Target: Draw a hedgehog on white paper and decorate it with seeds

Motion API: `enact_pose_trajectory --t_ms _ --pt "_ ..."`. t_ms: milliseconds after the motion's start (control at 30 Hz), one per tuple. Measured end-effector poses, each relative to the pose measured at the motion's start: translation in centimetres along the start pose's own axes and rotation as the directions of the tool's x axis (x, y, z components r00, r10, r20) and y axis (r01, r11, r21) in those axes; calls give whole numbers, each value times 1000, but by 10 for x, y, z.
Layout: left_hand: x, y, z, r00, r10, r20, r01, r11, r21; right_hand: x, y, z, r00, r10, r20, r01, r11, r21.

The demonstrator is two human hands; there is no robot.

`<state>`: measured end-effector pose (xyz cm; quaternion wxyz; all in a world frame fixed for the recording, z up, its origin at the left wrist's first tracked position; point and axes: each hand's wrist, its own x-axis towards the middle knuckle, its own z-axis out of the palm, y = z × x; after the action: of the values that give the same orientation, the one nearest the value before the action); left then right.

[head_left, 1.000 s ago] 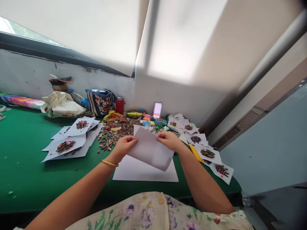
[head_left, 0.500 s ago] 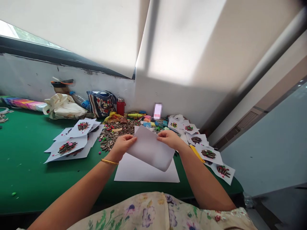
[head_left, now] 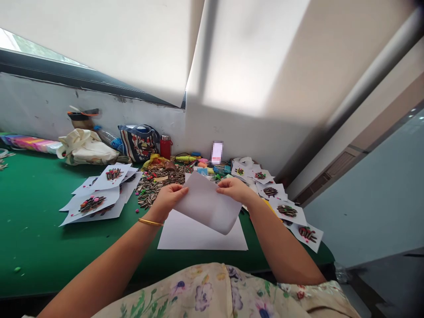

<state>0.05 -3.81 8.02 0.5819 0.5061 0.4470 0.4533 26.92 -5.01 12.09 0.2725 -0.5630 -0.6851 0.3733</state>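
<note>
Left side: overlapping seed-decorated cards (head_left: 96,193) on green table (head_left: 36,247), loose striped seeds (head_left: 149,194) heaped just beside them. Middle: left hand (head_left: 168,199) pinches the held sheet (head_left: 208,203) at its left edge, right hand (head_left: 236,190) pinches it at the upper right; hands apart, sheet tilted between them, over white paper (head_left: 198,240) lying flat on the table. Right side: second row of cards (head_left: 287,212), overlapping, near the right forearm.
</note>
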Motion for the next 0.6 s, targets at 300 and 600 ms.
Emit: enact_pose_trajectory --t_ms 300,600 --pt "-4 4 2 1000 -16 8 16 1000 -8 1 4 1 999 42 16 -44 988 146" --pt "-6 6 4 1000 -28 -8 28 1000 -12 -3 3 0 999 37 13 -39 987 157"
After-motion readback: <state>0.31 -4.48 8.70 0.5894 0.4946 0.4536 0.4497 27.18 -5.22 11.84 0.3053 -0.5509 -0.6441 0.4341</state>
